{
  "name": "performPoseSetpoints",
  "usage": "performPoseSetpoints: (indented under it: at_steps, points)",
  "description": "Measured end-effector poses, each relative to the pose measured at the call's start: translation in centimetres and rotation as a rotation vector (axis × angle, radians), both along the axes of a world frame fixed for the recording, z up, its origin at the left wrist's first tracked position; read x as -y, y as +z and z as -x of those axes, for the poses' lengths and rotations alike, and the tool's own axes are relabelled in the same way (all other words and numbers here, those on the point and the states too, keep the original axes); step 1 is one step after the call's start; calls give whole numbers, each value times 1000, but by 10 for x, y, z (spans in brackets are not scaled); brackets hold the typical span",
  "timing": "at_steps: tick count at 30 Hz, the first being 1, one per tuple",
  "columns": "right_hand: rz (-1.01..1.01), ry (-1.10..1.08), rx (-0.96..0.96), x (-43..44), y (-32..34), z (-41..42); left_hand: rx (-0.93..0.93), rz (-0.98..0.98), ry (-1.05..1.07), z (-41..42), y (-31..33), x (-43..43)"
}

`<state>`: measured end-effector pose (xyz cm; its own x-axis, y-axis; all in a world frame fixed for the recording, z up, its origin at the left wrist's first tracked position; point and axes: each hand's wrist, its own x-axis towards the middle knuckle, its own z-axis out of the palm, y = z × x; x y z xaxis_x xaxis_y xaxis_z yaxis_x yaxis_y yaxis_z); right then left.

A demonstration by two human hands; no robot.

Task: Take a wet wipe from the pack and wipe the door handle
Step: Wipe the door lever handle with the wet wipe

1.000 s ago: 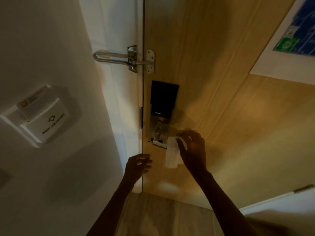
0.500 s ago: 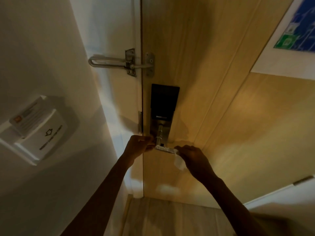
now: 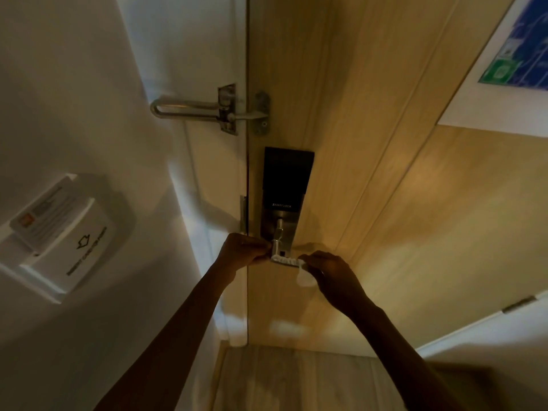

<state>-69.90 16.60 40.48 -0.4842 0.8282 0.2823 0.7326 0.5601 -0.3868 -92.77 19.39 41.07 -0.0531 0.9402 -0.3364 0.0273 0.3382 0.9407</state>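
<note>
At the left edge of the wooden door (image 3: 385, 203), just below the dark lock plate (image 3: 286, 185), both hands meet on the door handle (image 3: 285, 259). The wipe (image 3: 302, 272) lies draped along the lever, with a loose fold hanging from its right end. The left hand (image 3: 241, 252) has its fingers curled together and pinching the wipe at the lever's pivot end, close to the door's edge. The right hand (image 3: 327, 272) pinches the other end of the wipe at the lever's free tip, fingers bunched around it.

By the look of it, the wiping step is in hand: the wipe is already out and on the metal, and the pack is not in view. The next move seems to call for drawing the wipe back and forth along the lever, or wrapping it round and sliding, while keeping both pinches firm so the cloth does not slip off the tip.

The handle's long axis runs across the door, roughly level and tilted slightly down to the right. It points away from the door's left edge toward the middle of the door. Its short neck rises to the lock plate above. A metal swing guard (image 3: 207, 109) spans the gap between door and frame higher up, well apart from the hands.
</note>
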Motion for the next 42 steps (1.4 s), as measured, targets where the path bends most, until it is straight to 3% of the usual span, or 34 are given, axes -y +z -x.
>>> performPoseSetpoints:
  at_steps: [6, 10, 15, 20, 23, 26, 32, 39, 42]
  points:
    - [-21, -55, 20, -6, -2, -33, -109, 4, -72, 1, 2, -7]
    - [-58, 31, 34, -5, -3, -4, -92, 19, -35, -1, 3, -6]
    - [71, -114, -83, -8, -2, -36, -74, 43, -43, -1, 5, -7]
    - [176, -43, -70, -14, -6, -5, -9, 56, -25, 0, 8, -6]
    - [197, -107, -45, -13, -5, -24, 0, 47, -17, -1, 10, -6]
    - [194, -123, -36, -16, 1, -42, 9, 44, -10, -1, 9, -5]
    - [152, -168, -222, -16, -4, -7, -46, 43, -29, 0, 8, -5]
    - [-1, -161, -118, 3, -11, 0, -32, 40, -21, -1, 8, -5]
    - [6, -212, -246, 1, -12, 7, -13, 40, -18, -2, 9, -2]
